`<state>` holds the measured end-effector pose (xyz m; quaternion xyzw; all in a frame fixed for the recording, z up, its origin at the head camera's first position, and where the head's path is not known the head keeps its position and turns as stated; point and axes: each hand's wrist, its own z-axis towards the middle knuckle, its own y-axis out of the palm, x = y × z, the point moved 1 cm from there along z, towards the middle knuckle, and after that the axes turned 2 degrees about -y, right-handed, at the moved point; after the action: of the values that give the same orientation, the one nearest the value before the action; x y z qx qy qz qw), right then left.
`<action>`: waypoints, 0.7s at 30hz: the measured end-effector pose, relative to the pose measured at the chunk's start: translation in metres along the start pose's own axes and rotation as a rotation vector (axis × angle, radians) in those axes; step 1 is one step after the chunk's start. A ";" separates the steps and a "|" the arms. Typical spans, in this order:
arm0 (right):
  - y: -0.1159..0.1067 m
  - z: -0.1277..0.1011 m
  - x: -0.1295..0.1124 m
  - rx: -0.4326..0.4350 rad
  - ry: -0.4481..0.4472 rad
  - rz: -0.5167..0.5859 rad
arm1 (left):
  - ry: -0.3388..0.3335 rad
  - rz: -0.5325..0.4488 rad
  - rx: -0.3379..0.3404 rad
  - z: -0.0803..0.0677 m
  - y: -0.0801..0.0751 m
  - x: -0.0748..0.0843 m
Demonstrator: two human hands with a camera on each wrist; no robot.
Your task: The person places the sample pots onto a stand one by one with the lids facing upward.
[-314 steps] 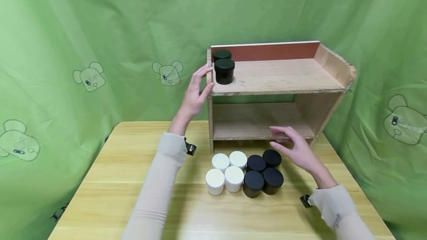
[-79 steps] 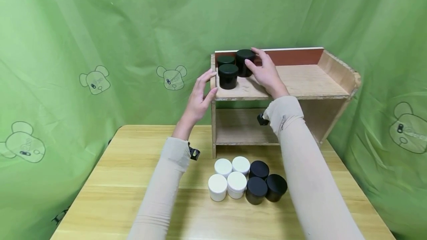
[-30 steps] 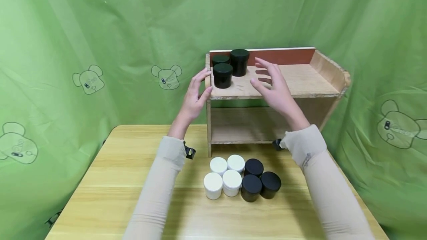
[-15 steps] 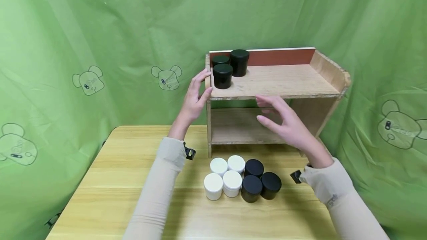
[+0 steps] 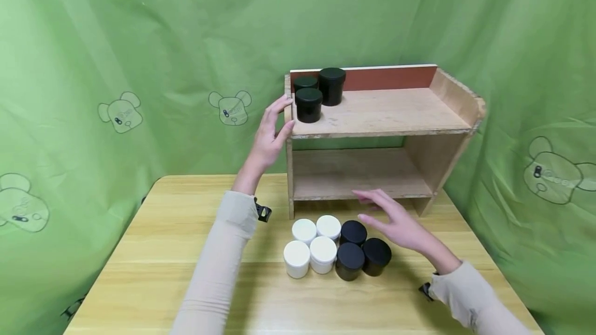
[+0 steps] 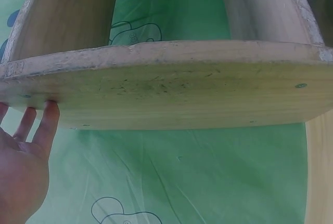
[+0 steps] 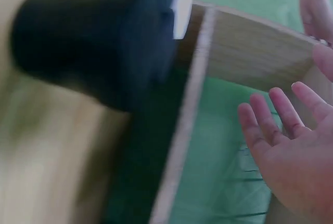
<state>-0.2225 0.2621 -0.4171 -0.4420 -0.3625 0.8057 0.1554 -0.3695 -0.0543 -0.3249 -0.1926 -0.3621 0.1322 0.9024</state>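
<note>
L hand (image 5: 269, 136), fingers extended, touches tan wooden two-tier shelf (image 5: 391, 110), prob. steadying it; R hand (image 5: 397, 225) hovers empty, fingers spread, nr 3 round black plastic-looking jars (image 5: 368, 252) beside 4 round white jars (image 5: 314, 248) on yellowish wooden table (image 5: 158, 252).

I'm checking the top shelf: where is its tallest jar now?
In the head view, the tallest jar stands toward the back left of the top shelf, before the red panel and just right of two shorter black jars.
</note>
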 end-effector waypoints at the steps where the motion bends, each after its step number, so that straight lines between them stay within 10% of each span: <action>1: 0.002 -0.005 0.003 -0.011 0.016 0.005 | 0.001 0.002 -0.003 0.000 0.000 0.000; 21: 0.026 -0.053 0.038 -0.142 0.064 0.039 | 0.021 -0.005 0.008 0.001 0.000 -0.001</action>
<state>-0.1981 0.2900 -0.4772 -0.4845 -0.4049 0.7662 0.1195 -0.3713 -0.0550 -0.3248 -0.1896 -0.3527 0.1293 0.9071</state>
